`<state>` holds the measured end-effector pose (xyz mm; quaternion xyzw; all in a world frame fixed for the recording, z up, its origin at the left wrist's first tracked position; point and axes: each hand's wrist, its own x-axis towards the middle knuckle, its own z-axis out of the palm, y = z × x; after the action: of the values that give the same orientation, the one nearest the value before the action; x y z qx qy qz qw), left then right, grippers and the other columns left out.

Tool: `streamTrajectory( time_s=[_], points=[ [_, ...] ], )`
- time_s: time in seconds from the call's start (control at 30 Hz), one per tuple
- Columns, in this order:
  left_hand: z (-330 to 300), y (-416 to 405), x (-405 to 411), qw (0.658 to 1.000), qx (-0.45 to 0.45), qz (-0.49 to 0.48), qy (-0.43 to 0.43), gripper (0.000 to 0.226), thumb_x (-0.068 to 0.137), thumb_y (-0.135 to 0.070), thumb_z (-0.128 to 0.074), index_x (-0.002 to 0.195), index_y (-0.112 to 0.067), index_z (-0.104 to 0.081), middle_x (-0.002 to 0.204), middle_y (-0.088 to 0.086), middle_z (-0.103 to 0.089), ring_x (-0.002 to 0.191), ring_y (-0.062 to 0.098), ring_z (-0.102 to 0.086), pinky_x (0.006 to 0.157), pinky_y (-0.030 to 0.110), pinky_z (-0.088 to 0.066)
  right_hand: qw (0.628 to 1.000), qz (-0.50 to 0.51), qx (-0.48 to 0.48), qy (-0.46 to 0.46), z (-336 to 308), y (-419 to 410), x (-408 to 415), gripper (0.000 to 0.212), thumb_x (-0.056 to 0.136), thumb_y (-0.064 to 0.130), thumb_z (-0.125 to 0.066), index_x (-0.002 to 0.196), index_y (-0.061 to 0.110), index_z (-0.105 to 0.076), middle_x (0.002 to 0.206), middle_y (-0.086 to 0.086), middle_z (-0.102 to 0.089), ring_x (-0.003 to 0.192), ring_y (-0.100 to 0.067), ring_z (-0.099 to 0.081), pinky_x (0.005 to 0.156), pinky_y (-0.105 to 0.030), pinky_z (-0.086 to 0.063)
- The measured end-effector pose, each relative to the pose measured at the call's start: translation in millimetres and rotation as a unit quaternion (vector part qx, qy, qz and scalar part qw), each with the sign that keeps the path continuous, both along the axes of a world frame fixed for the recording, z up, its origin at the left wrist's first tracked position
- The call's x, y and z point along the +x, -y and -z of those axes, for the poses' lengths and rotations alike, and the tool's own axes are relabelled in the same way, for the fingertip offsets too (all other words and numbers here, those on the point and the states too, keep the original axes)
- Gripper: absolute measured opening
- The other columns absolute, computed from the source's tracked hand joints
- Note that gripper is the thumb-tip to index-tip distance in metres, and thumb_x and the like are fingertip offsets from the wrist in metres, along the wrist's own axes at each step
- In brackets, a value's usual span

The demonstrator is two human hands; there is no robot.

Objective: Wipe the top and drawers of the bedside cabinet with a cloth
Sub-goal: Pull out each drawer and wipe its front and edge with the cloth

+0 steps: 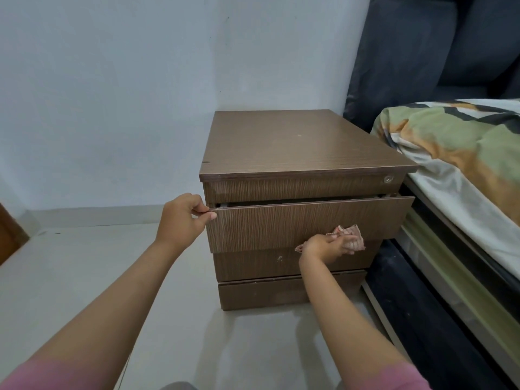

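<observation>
From the head camera, the brown wood-grain bedside cabinet (304, 142) stands on the pale tiled floor (70, 277) against a light blue wall (126, 94). Its flat top is bare, with a small pale speck near the middle. Just under the top, at the cabinet's right front corner, sits a small round silver lock (388, 179).

The wide second drawer (295, 223) of the cabinet is pulled out a little, so a dark gap shows along its upper edge. The left hand (183, 218) pinches the upper left corner of this drawer front, thumb below and fingers curled over the edge. The right hand (326, 246) grips a crumpled pink patterned cloth (351, 237) and presses it against the lower right part of the same drawer front (the cloth bunches out past the fingertips). Two lower drawer fronts of the cabinet sit closed beneath.

Right of the cabinet lies a bed with a green, orange and white patterned quilt (455, 142), backed by a dark padded headboard (408, 52). Pink sleeves (56, 372) cover both upper arms.
</observation>
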<state>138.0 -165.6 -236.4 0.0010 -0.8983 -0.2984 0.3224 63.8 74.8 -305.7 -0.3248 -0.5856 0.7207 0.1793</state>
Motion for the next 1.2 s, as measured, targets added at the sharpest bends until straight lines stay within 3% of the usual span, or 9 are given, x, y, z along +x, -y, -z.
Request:
streamTrajectory(
  time_s=[0.1, 0.2, 0.33, 0.67, 0.73, 0.8, 0.87, 1.0, 1.2],
  points=[
    [-1, 1, -1, 1.0, -0.001, -0.001, 0.006, 0.018, 0.072, -0.016, -0.078, 0.069, -0.006, -0.063, 0.071, 0.003, -0.062, 0.066, 0.01, -0.057, 0.063, 0.025, -0.049, 1.0, 0.015, -0.006, 0.014, -5, -4, 6, 0.055, 0.102, 0.018, -0.025, 0.15, 0.03, -0.001, 0.158, -0.012, 0.008, 0.14, -0.035, -0.027, 0.099, -0.045, -0.045],
    [0, 1, -1, 1.0, 0.002, 0.006, 0.003, 0.017, 0.072, -0.015, -0.078, 0.07, -0.006, -0.064, 0.071, 0.004, -0.062, 0.066, 0.011, -0.058, 0.064, 0.029, -0.051, 0.995, -0.001, 0.063, -0.076, -19, 10, 13, 0.057, 0.101, 0.015, -0.03, 0.149, 0.033, -0.005, 0.159, -0.007, 0.007, 0.142, -0.032, -0.021, 0.102, -0.043, -0.042],
    [-2, 1, -1, 1.0, 0.0, 0.01, 0.005, 0.017, 0.072, -0.014, -0.078, 0.068, -0.007, -0.064, 0.07, 0.003, -0.061, 0.065, 0.011, -0.057, 0.063, 0.028, -0.05, 0.985, -0.033, 0.101, -0.134, -38, 48, 18, 0.059, 0.1, 0.011, -0.029, 0.15, 0.027, -0.002, 0.157, -0.009, 0.016, 0.145, -0.028, 0.006, 0.115, -0.033, -0.007],
    [2, 6, -5, 1.0, 0.017, 0.021, 0.009, 0.018, 0.071, -0.011, -0.079, 0.066, -0.004, -0.062, 0.069, 0.002, -0.062, 0.067, 0.005, -0.057, 0.062, 0.021, -0.047, 0.998, -0.036, 0.051, -0.033, -7, 58, 20, 0.067, 0.098, 0.005, -0.03, 0.149, 0.03, 0.005, 0.156, -0.01, 0.019, 0.145, -0.032, 0.007, 0.113, -0.054, -0.024],
    [2, 6, -5, 1.0, 0.016, 0.023, 0.006, 0.019, 0.071, -0.01, -0.079, 0.066, -0.004, -0.062, 0.07, 0.001, -0.062, 0.067, 0.007, -0.057, 0.062, 0.021, -0.046, 0.993, -0.046, 0.074, -0.078, -14, 65, 23, 0.068, 0.098, 0.006, -0.032, 0.149, 0.033, 0.004, 0.157, -0.009, 0.018, 0.145, -0.03, 0.008, 0.116, -0.052, -0.018],
    [2, 6, -5, 1.0, 0.014, 0.024, 0.006, 0.018, 0.071, -0.01, -0.079, 0.066, -0.004, -0.062, 0.07, 0.002, -0.062, 0.067, 0.007, -0.058, 0.062, 0.02, -0.046, 0.985, -0.055, 0.105, -0.128, -25, 81, 28, 0.065, 0.099, 0.008, -0.031, 0.149, 0.03, 0.003, 0.156, -0.008, 0.019, 0.145, -0.028, 0.011, 0.116, -0.037, -0.006],
    [1, 6, -6, 1.0, 0.014, 0.024, 0.007, 0.018, 0.071, -0.01, -0.079, 0.066, -0.005, -0.063, 0.071, 0.002, -0.063, 0.067, 0.006, -0.058, 0.062, 0.02, -0.046, 0.981, -0.051, 0.112, -0.149, -32, 98, 31, 0.063, 0.099, 0.008, -0.029, 0.15, 0.027, 0.003, 0.155, -0.008, 0.022, 0.144, -0.028, 0.015, 0.114, -0.034, -0.006],
    [1, 7, -6, 1.0, 0.011, 0.026, 0.011, 0.018, 0.071, -0.011, -0.079, 0.066, -0.004, -0.062, 0.07, 0.001, -0.063, 0.067, 0.005, -0.057, 0.062, 0.018, -0.045, 0.991, -0.042, 0.09, -0.093, -18, 111, 34, 0.072, 0.094, -0.003, -0.031, 0.149, 0.025, 0.006, 0.154, -0.01, 0.026, 0.144, -0.03, 0.015, 0.115, -0.042, -0.015],
    [-2, 7, -5, 0.999, 0.024, 0.03, 0.026, 0.016, 0.072, -0.008, -0.078, 0.066, -0.004, -0.063, 0.073, 0.003, -0.065, 0.07, 0.016, -0.061, 0.063, 0.02, -0.046, 0.996, -0.067, 0.038, -0.039, -13, 105, 43, 0.078, 0.092, -0.008, -0.033, 0.149, 0.026, 0.008, 0.155, -0.011, 0.025, 0.145, -0.03, 0.009, 0.113, -0.037, -0.017]
  ],
)
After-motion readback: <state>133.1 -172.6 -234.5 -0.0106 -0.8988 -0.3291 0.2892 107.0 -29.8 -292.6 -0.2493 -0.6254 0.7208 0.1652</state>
